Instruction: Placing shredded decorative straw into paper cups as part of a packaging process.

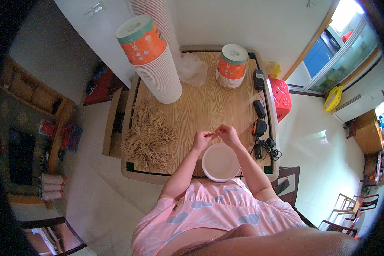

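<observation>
My left hand [203,140] and my right hand [227,134] meet above the near part of the table, fingertips pinched close together. Something small and thin seems to be between them, too small to make out. Right below my hands, a white paper bucket [221,162] stands at the table's near edge, its open mouth facing up. To the left lies a loose heap of tan cord strands [149,138]. Behind the heap rises a tall stack of nested paper buckets [155,70], topped by an upside-down orange and green one. A shorter such stack [232,66] stands at the far right.
Black power adapters and a battery pack [260,127] with cables line the right edge of the wood-grain table [192,115]. A clear plastic bag [192,68] lies at the back. Beyond the right edge is a red stool [279,98]. Another tall stack of cups [155,13] stands by the wall.
</observation>
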`<state>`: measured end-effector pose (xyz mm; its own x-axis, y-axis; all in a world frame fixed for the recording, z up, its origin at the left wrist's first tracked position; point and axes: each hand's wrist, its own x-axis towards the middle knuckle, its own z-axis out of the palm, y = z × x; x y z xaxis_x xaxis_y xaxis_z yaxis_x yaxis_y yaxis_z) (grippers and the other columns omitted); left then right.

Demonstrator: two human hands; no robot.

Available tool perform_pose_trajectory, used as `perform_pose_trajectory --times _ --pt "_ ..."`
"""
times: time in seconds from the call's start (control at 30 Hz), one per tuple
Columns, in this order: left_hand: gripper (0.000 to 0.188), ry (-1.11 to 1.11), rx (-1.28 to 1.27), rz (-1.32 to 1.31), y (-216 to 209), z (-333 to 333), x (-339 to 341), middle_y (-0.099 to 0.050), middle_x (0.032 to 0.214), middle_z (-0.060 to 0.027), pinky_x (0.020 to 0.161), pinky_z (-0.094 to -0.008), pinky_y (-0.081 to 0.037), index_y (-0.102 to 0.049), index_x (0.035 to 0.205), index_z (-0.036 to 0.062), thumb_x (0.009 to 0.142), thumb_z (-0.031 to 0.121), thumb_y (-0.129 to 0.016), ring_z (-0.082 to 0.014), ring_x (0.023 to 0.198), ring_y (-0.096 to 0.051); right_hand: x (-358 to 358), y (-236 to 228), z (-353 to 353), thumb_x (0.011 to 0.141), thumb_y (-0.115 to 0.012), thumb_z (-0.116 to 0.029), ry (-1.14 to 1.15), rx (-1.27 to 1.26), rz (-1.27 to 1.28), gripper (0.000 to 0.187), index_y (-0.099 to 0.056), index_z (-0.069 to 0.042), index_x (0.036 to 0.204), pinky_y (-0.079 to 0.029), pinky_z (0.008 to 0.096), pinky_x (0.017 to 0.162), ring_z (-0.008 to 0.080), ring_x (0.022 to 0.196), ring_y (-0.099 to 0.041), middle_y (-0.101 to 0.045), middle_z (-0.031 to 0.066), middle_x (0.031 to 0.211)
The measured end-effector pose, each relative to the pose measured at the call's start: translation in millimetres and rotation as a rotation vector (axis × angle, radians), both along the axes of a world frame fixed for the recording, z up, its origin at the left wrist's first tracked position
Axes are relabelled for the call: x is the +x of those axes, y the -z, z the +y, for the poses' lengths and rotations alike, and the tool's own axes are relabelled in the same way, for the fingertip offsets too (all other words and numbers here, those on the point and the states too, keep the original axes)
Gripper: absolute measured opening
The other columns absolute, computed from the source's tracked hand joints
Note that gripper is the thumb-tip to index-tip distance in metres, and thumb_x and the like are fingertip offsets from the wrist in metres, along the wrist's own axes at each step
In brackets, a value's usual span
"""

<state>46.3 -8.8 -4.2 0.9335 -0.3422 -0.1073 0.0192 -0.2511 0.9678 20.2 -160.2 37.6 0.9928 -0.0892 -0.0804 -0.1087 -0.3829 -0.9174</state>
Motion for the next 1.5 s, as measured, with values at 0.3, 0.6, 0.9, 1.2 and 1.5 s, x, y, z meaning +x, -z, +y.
perform_pose_trajectory --times 0.3,0.6,0.9,1.2,1.5 --pt "0.011 -0.071 -0.12 0.165 8.9 4.2 -3.0 -0.064 0.072 -0.0021 0.06 -0.0232 -0.045 -0.066 0.08 0.0035 0.075 0.014 -0.065 -0.0069 0.066 -0.056 2.9 15.8 -12.8 0.082 -0.056 -0.018 -0.028 0.177 0.196 0.021 -0.06 0.002 0.078 -0.042 0.0228 0.056 0.0085 0.062 -0.051 -0.06 0.0029 0.069" --pt "0.014 0.157 0.109 -0.021 -8.5 15.2 32.8 -0.065 0.072 -0.006 0.06 -0.0252 -0.046 -0.067 0.078 0.0044 0.073 0.018 -0.065 -0.0108 0.063 -0.059 -9.2 20.9 -8.3 0.071 -0.067 -0.015 -0.175 0.052 0.14 0.015 -0.061 -0.002 0.075 -0.045 0.0272 0.057 0.0094 0.062 -0.054 -0.061 0.0062 0.066" --pt "0.015 0.467 0.293 -0.141 -25.9 26.7 49.7 -0.063 0.072 -0.0105 0.063 -0.0323 -0.046 -0.066 0.075 0.0071 0.069 0.021 -0.066 -0.02 0.067 -0.06 -9.7 17.6 -5.9 0.072 -0.065 -0.018 -0.182 -0.059 0.139 0.017 -0.059 -0.002 0.074 -0.045 0.0284 0.057 0.011 0.06 -0.053 -0.059 0.006 0.064" --pt "0.015 0.331 0.371 -0.324 -35.9 9.6 40.8 -0.059 0.079 -0.0092 0.066 -0.0362 -0.047 -0.065 0.076 0.0089 0.071 0.023 -0.063 -0.025 0.074 -0.059 2.9 10.2 -9.0 0.082 -0.058 -0.022 -0.094 0.383 0.436 0.021 -0.062 -0.002 0.084 -0.04 0.0192 0.054 0.0055 0.06 -0.049 -0.059 0.0003 0.073" --pt "0.013 0.269 0.338 -0.327 -34.3 5.1 33.7 -0.057 0.078 -0.0076 0.064 -0.0363 -0.046 -0.063 0.074 0.0086 0.071 0.022 -0.063 -0.0245 0.073 -0.058 5.4 10.6 -16.6 0.078 -0.063 -0.018 -0.107 0.734 0.611 0.014 -0.061 -0.004 0.08 -0.041 0.0192 0.053 0.0054 0.062 -0.049 -0.055 -0.0006 0.07"
